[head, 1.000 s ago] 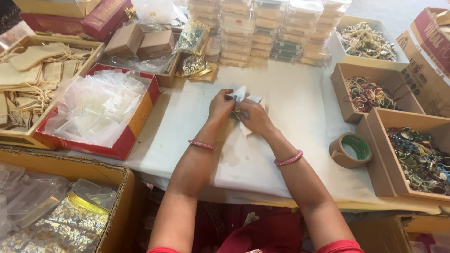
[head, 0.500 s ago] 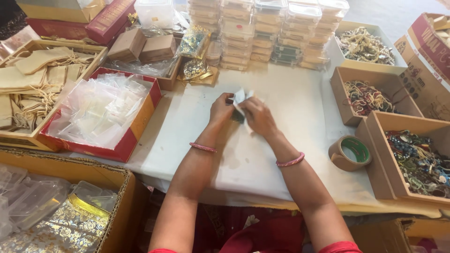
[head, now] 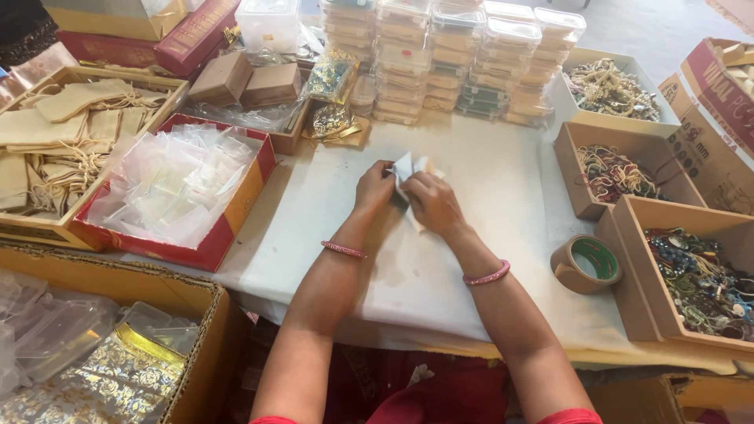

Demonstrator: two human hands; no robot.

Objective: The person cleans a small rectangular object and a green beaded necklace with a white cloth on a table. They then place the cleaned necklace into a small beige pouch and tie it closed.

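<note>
Landmark: the white-covered surface (head: 487,196), seen from above; every place below is given from it.
Far left edge: a wooden tray (head: 118,78) of beige drawstring pouches (head: 55,133).
Lower left, below the surface edge: a brown carton (head: 169,292) of clear plastic boxes and gold-patterned packets (head: 110,381).
Left edge: a red shallow box (head: 206,250) heaped with clear plastic sleeves (head: 169,184).
Back left corner: two plain brown cardboard boxes (head: 247,81) side by side, with dark red long boxes (head: 192,35) behind them.
Back edge: stacks of clear lidded containers (head: 452,59), in rows.
Left hand (head: 375,187): at the centre of the surface, fingers pinched on a small white packet (head: 405,166); pink bangle at the wrist.
Right hand (head: 433,204): touching the left hand, fingers closed on the same small white packet; pink bangle at the wrist.
Small white packet: held between both hands, just above the centre of the surface.
Near right edge: a roll of brown tape (head: 586,264), lying flat, its core green inside.
Right edge: three open cardboard boxes of tangled beaded jewellery (head: 620,169), the nearest box (head: 628,267) the largest.
Far right corner: a red-and-white printed carton (head: 719,90), tilted.
</note>
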